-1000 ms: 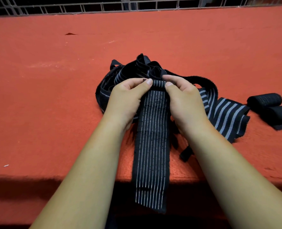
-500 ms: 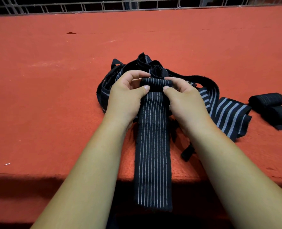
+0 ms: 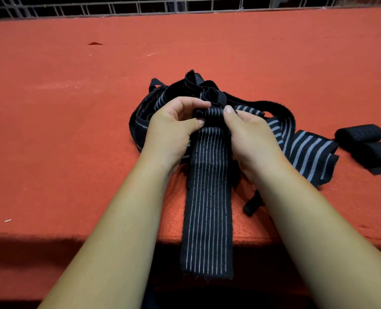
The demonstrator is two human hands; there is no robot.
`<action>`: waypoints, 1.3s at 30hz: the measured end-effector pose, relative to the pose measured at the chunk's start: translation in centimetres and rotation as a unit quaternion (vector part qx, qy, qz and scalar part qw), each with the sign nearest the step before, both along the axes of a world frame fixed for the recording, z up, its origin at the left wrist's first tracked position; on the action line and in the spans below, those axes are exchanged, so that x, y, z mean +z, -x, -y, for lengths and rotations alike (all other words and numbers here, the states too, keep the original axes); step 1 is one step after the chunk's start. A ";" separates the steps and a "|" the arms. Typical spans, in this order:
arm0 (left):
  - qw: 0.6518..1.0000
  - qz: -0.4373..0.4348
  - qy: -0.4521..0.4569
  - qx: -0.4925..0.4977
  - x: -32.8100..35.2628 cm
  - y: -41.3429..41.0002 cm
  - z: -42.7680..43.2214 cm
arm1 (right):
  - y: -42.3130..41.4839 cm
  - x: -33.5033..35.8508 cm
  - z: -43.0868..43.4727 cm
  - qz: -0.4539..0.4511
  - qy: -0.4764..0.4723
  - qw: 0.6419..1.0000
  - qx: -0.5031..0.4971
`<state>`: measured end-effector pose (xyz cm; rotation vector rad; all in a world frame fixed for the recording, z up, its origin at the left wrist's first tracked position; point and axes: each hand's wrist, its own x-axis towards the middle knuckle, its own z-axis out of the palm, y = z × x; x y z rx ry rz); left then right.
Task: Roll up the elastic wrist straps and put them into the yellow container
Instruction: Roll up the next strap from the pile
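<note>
A black elastic wrist strap with thin white stripes [image 3: 207, 197] lies lengthwise toward me, its free end hanging over the table's front edge. Its far end is curled into a small roll [image 3: 208, 113]. My left hand [image 3: 174, 128] pinches the roll's left side and my right hand [image 3: 247, 132] pinches its right side. Behind and to the right lies a tangled pile of more black striped straps [image 3: 301, 150]. Two rolled straps [image 3: 363, 141] sit at the far right. No yellow container is in view.
The table is covered in red-orange felt [image 3: 62, 121]; its front edge runs across the bottom of the view. A metal wire grid fence [image 3: 118, 6] lines the far edge. A small loose black strap end [image 3: 252, 206] lies by my right forearm.
The roll at the strap's far end has grown as both hands turned it toward me. The free end hanging over the edge has drawn up a little.
</note>
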<state>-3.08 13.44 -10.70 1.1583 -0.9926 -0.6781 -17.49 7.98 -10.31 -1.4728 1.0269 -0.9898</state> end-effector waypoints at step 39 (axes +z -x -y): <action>0.998 0.040 -0.030 0.047 0.3 0.7 0.0 | 0.0 0.6 0.4 0.022 -0.053 0.998 0.005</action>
